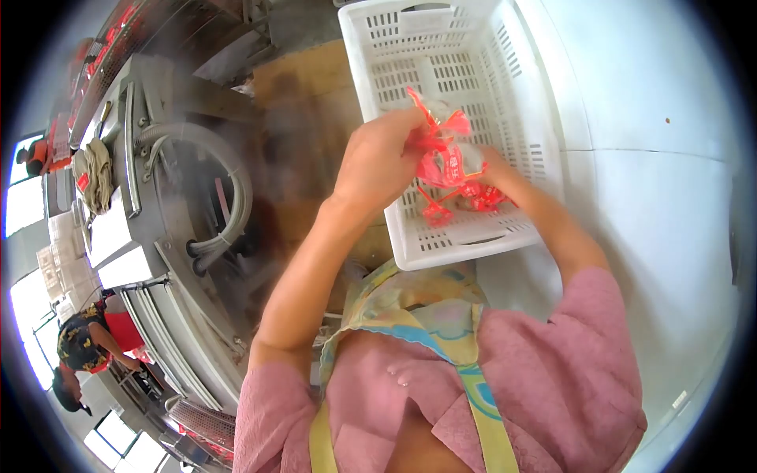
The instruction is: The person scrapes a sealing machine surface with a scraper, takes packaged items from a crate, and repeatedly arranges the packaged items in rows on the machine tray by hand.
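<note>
My left hand (382, 154) is closed, its thumb and fingers pinching the top of a red-and-clear plastic packet (452, 164) with printed characters. My right hand (495, 169) reaches in from the right and grips the packet's other side; its fingertips are partly hidden by the plastic. Both hands are over the near half of a white slotted plastic crate (378, 71). Another red-printed packet (482, 197) lies or hangs just below, beside my right wrist; what the packets contain is hard to make out.
A pale wall or panel (646, 189) runs along the crate's right side. On the left are a metal machine (169, 260) with a thick grey hose (240, 185) and a cloth (96, 177). Another person (95, 339) works at the far left. Red packets (110, 39) show at upper left.
</note>
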Tool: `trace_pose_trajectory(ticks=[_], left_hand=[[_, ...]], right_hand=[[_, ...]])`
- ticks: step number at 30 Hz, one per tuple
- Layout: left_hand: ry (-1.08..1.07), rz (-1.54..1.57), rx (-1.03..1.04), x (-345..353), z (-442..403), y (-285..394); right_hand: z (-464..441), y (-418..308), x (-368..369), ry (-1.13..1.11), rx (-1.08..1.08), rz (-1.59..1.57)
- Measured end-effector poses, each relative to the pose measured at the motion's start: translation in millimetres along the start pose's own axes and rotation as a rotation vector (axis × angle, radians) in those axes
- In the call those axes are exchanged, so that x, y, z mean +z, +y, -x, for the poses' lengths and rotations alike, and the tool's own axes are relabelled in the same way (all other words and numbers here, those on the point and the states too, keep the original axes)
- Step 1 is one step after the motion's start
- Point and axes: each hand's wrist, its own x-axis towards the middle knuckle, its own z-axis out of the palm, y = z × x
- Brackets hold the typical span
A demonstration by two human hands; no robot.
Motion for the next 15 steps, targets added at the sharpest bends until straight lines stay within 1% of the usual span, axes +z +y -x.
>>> trace_pose_trajectory(ticks=[1,2,4,5,7,8,9,11,13,15], left_hand=[[0.018,0.041,-0.003,-8,4,2],[0.020,0.071,-0.050,-17,11,10],[0.029,0.262,-0.130,-29,24,8],[0.037,0.358,-0.168,-36,32,6],[0.088,0.408,-0.138,-52,55,-2],[0.120,0.429,-0.124,-61,69,-5],[0.146,0.491,-0.122,-73,85,-7],[0.212,0.609,-0.122,-99,126,-10],[0.307,0.610,-0.148,-126,175,-23],[0.463,0.545,-0.096,-157,235,-34]], right_hand=[[-1,8,-5,0.020,-0.011,0.001],[-2,16,-10,0.040,-0.023,0.002],[10,-6,-45,0.063,-0.026,0.047],[10,-4,-51,0.049,-0.017,0.110],[6,1,-65,0.025,-0.014,0.238],[8,-9,-74,0.073,-0.062,0.218],[13,-28,-83,0.117,-0.117,0.196],[22,-93,-108,0.137,-0.136,0.236],[19,-131,-116,0.210,-0.245,0.294],[28,-224,-117,0.225,-0.257,0.199]])
